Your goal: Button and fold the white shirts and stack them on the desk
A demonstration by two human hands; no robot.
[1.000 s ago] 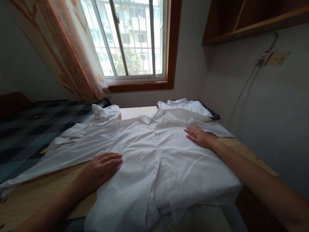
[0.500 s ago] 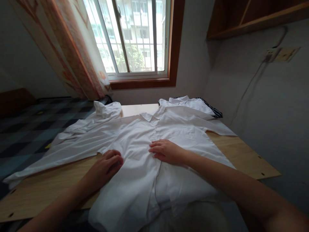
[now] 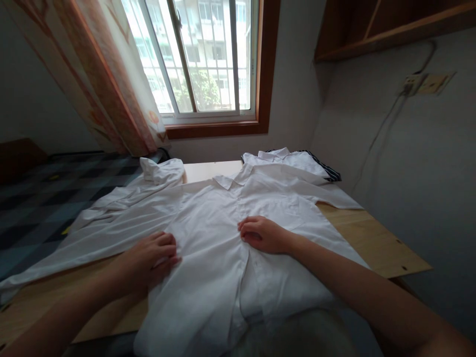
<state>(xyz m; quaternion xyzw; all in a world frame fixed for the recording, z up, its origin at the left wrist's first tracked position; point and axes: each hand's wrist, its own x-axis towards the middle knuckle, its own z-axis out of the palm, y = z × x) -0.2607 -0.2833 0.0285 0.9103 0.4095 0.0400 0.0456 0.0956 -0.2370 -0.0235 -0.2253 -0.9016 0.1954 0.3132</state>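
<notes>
A white long-sleeved shirt (image 3: 208, 218) lies spread over a wooden board (image 3: 375, 238), its collar toward the window and its hem hanging at the near edge. My left hand (image 3: 161, 255) is closed on the shirt's left side edge, below the sleeve. On the front placket, near the middle, my right hand (image 3: 262, 234) has its fingers curled and pinched on the fabric. A slit in the front opens just below my right hand.
Another crumpled white garment (image 3: 159, 171) lies at the back left. Folded shirts (image 3: 290, 161) are stacked at the back right. A checked bed (image 3: 33, 203) stands left, a shelf (image 3: 394, 34) hangs upper right, and a curtain (image 3: 100, 74) hangs beside the window (image 3: 208, 59).
My left hand has moved left and closed on the shirt's edge, drawing the fabric with it. My right hand has shifted slightly right, its fingers curling into a pinch.
</notes>
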